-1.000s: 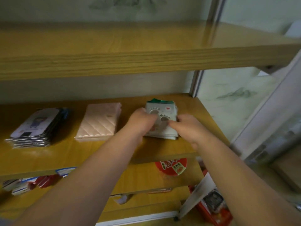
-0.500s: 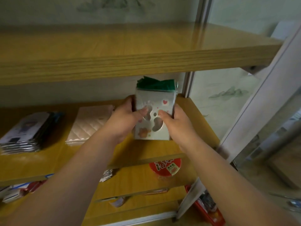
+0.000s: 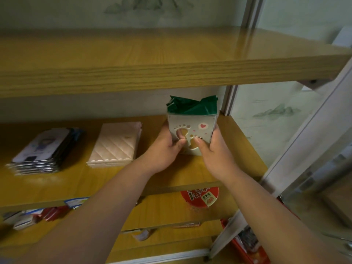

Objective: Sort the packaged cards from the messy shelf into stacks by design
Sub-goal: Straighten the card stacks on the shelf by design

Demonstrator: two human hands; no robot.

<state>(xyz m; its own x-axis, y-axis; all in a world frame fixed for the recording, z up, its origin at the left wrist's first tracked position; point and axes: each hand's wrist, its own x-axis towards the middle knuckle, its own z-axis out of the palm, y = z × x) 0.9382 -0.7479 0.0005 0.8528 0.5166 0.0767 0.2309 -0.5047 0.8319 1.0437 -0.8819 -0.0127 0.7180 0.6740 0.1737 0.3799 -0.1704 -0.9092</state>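
Gripping the footprint-card bundle (image 3: 191, 130) upright in both hands, left hand (image 3: 163, 149) and right hand (image 3: 215, 151), I had two stacks, silver-packet stack (image 3: 41, 149) and pink quilted stack (image 3: 115, 144), sorted; loose cards (image 3: 28, 216) below remained.

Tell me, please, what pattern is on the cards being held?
Pale grey with footprint cut-outs and a red heart, green tops; the cards show in the head view.

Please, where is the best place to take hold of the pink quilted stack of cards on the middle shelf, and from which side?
Probably grip the pink quilted stack by its two long edges, reaching from the front. It lies flat, apart from the dark stack, with bare shelf on either side for fingers.
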